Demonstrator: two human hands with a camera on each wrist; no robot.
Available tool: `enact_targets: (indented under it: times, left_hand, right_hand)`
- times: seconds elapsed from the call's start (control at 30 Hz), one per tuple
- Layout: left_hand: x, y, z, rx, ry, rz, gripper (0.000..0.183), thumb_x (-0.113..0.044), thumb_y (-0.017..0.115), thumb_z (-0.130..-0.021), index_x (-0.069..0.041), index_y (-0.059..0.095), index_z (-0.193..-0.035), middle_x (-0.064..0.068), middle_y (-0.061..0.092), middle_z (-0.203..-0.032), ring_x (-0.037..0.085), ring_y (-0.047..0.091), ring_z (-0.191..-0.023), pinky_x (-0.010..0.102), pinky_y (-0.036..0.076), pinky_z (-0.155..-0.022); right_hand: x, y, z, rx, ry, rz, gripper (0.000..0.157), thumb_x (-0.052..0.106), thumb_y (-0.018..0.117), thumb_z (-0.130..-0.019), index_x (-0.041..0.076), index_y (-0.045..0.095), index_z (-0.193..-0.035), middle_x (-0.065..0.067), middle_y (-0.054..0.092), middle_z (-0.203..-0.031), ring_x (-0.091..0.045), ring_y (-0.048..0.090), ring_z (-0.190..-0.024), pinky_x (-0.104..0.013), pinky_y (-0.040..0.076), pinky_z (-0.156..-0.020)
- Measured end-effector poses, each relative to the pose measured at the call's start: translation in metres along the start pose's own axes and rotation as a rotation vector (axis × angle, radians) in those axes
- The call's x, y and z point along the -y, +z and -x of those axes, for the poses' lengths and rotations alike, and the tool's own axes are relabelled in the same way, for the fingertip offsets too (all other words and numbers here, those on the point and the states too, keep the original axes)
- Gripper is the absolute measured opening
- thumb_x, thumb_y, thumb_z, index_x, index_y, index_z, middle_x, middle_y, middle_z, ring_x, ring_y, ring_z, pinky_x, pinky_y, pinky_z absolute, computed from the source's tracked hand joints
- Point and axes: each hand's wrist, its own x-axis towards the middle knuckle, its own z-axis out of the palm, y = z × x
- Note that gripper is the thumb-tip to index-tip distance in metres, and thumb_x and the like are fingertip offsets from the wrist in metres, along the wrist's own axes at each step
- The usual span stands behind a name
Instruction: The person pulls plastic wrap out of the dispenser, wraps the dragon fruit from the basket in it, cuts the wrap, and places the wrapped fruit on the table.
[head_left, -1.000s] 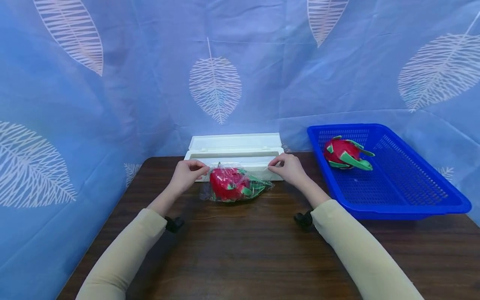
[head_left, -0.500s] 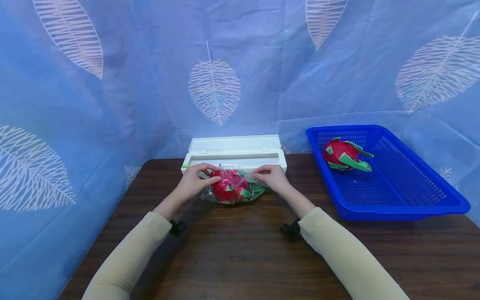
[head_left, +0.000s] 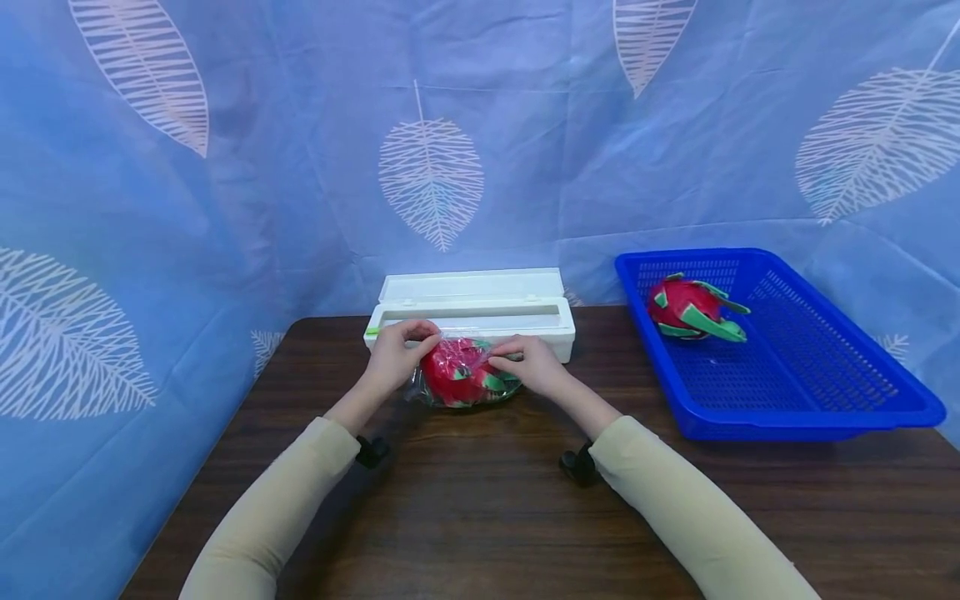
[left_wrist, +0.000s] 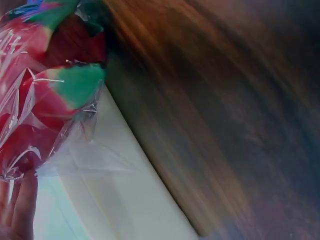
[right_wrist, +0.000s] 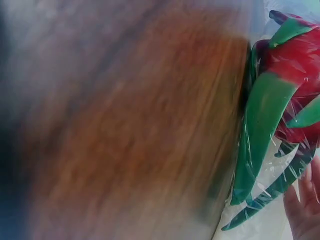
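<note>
A red dragon fruit (head_left: 448, 379) with green scales lies on the dark wooden table, under crinkled clear cling film (left_wrist: 102, 157). My left hand (head_left: 397, 357) pinches the film at the fruit's left end, thumb and forefinger together. At the green-tipped right end, my right hand (head_left: 531, 365) pinches the film between thumb and fingers. Only a few left fingertips (left_wrist: 25, 205) show in the left wrist view, below the wrapped fruit. Long green scales (right_wrist: 265, 130) under film fill the right side of the right wrist view, above part of the right hand.
Just behind the fruit stands a long white box (head_left: 561, 337), its lid (head_left: 471, 287) raised. A blue plastic basket (head_left: 813, 421) at the right holds a second dragon fruit (head_left: 684, 304). A blue leaf-patterned cloth (head_left: 517, 167) hangs behind the table (head_left: 480, 500).
Both hands have come inward from either side of the fruit and now meet the film closer over it. The film's right end is drawn in toward the middle.
</note>
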Motion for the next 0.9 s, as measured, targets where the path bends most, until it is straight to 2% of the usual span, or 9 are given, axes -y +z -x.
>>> enact_targets:
  times: [0.13,0.23,0.37,0.53,0.73,0.83,0.9]
  left_hand:
    - [0.002,-0.004,0.003,0.087,0.173,-0.088,0.027,-0.015,0.067,-0.093,-0.015,0.070,-0.120,0.007,0.064,-0.125,0.026,0.058,-0.117,0.040,0.054,-0.086]
    - [0.004,-0.008,0.005,0.178,0.258,-0.144,0.035,-0.027,0.064,-0.095,-0.017,0.066,-0.128,0.005,0.058,-0.134,0.026,0.053,-0.123,0.041,0.052,-0.089]
    - [0.006,-0.015,0.006,0.275,0.267,-0.188,0.052,-0.043,0.069,-0.089,-0.021,0.060,-0.135,0.004,0.057,-0.136,0.024,0.053,-0.119,0.039,0.055,-0.083]
    - [0.006,-0.018,0.006,0.345,0.249,-0.228,0.075,-0.046,0.080,-0.077,-0.017,0.054,-0.141,0.007,0.056,-0.133,0.024,0.053,-0.114,0.037,0.056,-0.080]
    - [0.005,-0.019,0.007,0.358,0.244,-0.271,0.081,-0.041,0.084,-0.073,-0.013,0.051,-0.142,0.012,0.054,-0.135,0.028,0.052,-0.118,0.038,0.056,-0.080]
    - [0.004,-0.018,0.005,0.356,0.270,-0.284,0.082,-0.041,0.084,-0.073,-0.009,0.051,-0.141,0.014,0.053,-0.136,0.029,0.053,-0.119,0.039,0.056,-0.081]
    - [0.003,-0.018,0.004,0.361,0.284,-0.292,0.082,-0.042,0.084,-0.074,-0.007,0.051,-0.141,0.015,0.052,-0.136,0.030,0.053,-0.119,0.039,0.056,-0.082]
  right_hand:
    - [0.001,-0.001,0.001,0.030,-0.013,0.043,0.027,0.018,0.065,-0.095,0.001,0.071,-0.115,-0.013,0.063,-0.124,-0.030,0.053,-0.121,-0.045,0.048,-0.095]
    - [-0.001,-0.002,0.001,0.046,-0.017,0.058,0.028,0.018,0.065,-0.095,0.002,0.070,-0.117,-0.013,0.062,-0.125,-0.031,0.052,-0.122,-0.046,0.046,-0.097]
    - [-0.001,-0.004,0.001,0.074,-0.012,0.073,0.031,0.019,0.065,-0.095,0.002,0.068,-0.121,-0.014,0.060,-0.128,-0.032,0.050,-0.125,-0.046,0.045,-0.099]
    - [-0.001,-0.010,0.004,0.103,-0.034,0.095,0.035,0.021,0.062,-0.097,0.002,0.064,-0.127,-0.014,0.059,-0.131,-0.031,0.049,-0.126,-0.047,0.042,-0.101]
    - [0.007,-0.019,0.007,0.040,-0.192,0.141,0.040,0.022,0.063,-0.096,0.004,0.060,-0.131,-0.012,0.058,-0.133,-0.030,0.052,-0.124,-0.050,0.041,-0.102]
    - [0.013,-0.021,0.007,0.082,-0.260,0.137,0.048,0.024,0.063,-0.096,0.004,0.054,-0.138,-0.012,0.052,-0.140,-0.031,0.047,-0.130,-0.051,0.039,-0.104]
    - [0.016,-0.020,0.006,0.124,-0.268,0.145,0.053,0.027,0.065,-0.095,0.005,0.050,-0.141,-0.011,0.050,-0.142,-0.030,0.045,-0.131,-0.051,0.037,-0.105]
